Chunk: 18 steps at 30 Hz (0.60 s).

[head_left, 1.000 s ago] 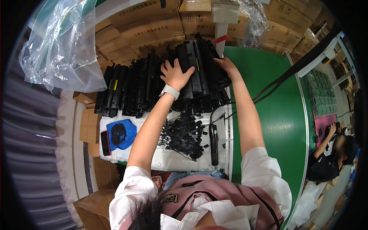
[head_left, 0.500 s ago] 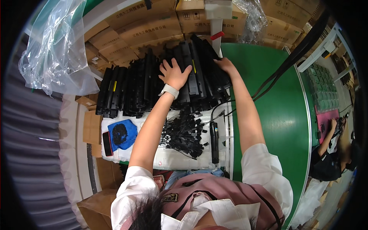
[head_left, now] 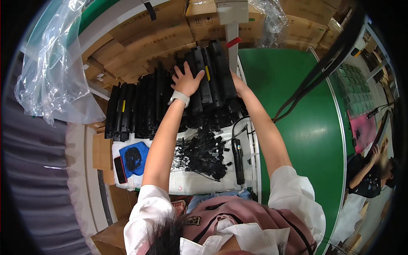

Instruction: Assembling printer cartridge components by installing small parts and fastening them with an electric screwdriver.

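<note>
Beneath the splayed left grip [head_left: 187, 82], beside the right grip [head_left: 239, 84], closure unclear, lie black housings [head_left: 220, 70].

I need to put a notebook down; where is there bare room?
Most room: the green worktop right of the right forearm, below the black cables crossing it. A thin strip of white mat is bare in front of the wire pile. Crowded: the back, packed with black plastic housings, and the left, with blue cloth and phone.
</note>
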### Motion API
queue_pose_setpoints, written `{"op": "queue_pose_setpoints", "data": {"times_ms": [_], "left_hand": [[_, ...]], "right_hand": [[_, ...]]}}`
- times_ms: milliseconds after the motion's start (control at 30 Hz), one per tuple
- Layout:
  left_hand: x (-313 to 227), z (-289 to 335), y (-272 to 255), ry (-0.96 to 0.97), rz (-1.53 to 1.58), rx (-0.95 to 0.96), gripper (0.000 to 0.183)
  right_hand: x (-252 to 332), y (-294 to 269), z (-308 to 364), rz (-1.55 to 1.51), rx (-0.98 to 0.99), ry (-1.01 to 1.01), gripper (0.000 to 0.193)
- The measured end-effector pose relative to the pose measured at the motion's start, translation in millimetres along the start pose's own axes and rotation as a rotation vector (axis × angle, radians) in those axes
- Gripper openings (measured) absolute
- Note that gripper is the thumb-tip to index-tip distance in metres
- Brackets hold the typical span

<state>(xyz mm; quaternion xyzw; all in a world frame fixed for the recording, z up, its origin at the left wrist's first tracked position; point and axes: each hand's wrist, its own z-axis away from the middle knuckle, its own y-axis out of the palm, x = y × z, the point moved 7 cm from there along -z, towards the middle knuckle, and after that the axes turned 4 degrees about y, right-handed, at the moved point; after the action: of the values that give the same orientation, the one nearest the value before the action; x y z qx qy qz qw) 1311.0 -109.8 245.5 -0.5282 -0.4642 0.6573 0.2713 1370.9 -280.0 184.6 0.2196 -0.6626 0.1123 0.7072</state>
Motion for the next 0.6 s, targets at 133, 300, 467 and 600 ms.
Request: {"op": "queue_pose_setpoints", "data": {"times_ms": [133, 300, 467, 600], "left_hand": [[-5.3, 2.0, -3.9, 0.005, 0.024, 0.01, 0.095], [-3.9, 2.4, -1.7, 0.037, 0.102, -0.029, 0.09], [-4.4, 6.6, -7.4, 0.023, 0.064, -0.076, 0.091], [-8.0, 9.8, -8.5, 0.036, 0.042, -0.115, 0.089]], "right_hand": [[-6.6, -13.0, 10.3, -0.284, 0.118, 0.168, 0.051], [-27.1, -54.4, 0.8, -0.443, -0.114, 0.213, 0.037], [-13.7, -54.0, 13.1, -0.688, -0.13, 0.276, 0.041], [25.0, -39.9, 29.4, -0.566, -0.187, 0.236, 0.043]]}}
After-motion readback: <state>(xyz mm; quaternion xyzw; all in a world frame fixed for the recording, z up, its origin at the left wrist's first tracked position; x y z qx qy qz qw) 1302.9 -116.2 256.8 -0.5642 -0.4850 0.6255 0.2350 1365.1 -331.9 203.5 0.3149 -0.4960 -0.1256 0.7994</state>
